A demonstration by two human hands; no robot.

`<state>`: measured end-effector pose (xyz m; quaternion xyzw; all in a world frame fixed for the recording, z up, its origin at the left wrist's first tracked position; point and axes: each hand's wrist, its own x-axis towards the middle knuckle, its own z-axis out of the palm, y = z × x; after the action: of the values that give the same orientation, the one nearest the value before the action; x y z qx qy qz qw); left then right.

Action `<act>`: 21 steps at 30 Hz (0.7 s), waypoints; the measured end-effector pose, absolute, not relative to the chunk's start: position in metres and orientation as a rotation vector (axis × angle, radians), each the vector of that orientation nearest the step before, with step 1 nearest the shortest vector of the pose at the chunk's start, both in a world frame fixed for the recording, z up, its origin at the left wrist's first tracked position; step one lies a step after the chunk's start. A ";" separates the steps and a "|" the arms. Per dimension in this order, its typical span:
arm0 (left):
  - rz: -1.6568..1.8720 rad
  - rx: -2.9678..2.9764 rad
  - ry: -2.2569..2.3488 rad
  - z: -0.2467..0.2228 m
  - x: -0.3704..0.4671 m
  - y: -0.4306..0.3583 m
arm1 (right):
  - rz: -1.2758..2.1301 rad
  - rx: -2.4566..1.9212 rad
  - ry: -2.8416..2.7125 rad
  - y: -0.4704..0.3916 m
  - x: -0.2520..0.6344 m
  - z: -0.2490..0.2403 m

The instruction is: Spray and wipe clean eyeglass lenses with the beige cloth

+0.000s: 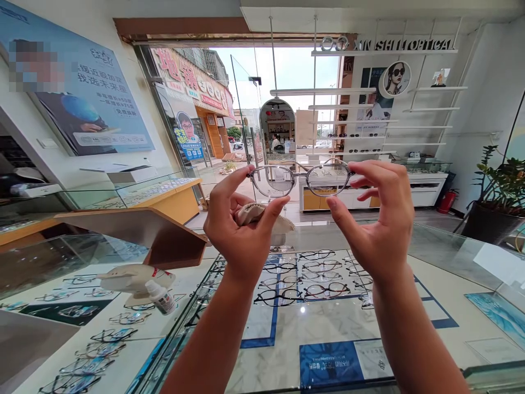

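Observation:
A pair of round eyeglasses (301, 174) with a thin frame is held up level, its clear lenses facing me. My left hand (240, 232) is closed on its left end and also has a crumpled pale cloth (251, 213) tucked in the fingers. At the right end, the fingertips of my right hand (383, 213) pinch the frame, with the thumb apart below the lens. Both hands are above a glass display counter (274, 323). Lower left, a white bottle (163, 298) tilts beside a beige cloth (131, 277) on the glass.
Several rows of eyeglasses (322, 266) lie under the counter glass. A brown wooden stand (164, 235) is at the left. Farther off are another display counter (172, 200), an arched mirror (279, 123), wall shelves (348, 107), a potted plant (498, 202) and a fire extinguisher (447, 201).

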<state>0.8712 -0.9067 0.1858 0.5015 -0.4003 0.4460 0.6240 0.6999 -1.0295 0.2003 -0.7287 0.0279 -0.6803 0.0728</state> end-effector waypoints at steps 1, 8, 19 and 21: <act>1.049 1.148 -0.920 0.184 0.872 -0.907 | -2.020 -2.202 0.112 -1.031 0.701 0.200; 1.168 1.163 -0.944 0.179 0.877 -0.907 | -1.883 -2.286 0.188 -1.046 0.714 0.194; 0.837 1.081 -0.905 0.186 0.876 -0.915 | -1.925 -2.202 0.166 -1.032 0.712 0.194; 0.811 1.066 -0.904 0.187 0.877 -0.918 | -1.932 -2.197 0.167 -1.030 0.712 0.194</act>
<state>0.8771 -0.9177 0.1875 0.4771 -0.4042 0.3627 0.6910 0.7124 -1.0303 0.1935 -0.7455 0.0567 -0.6557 0.1054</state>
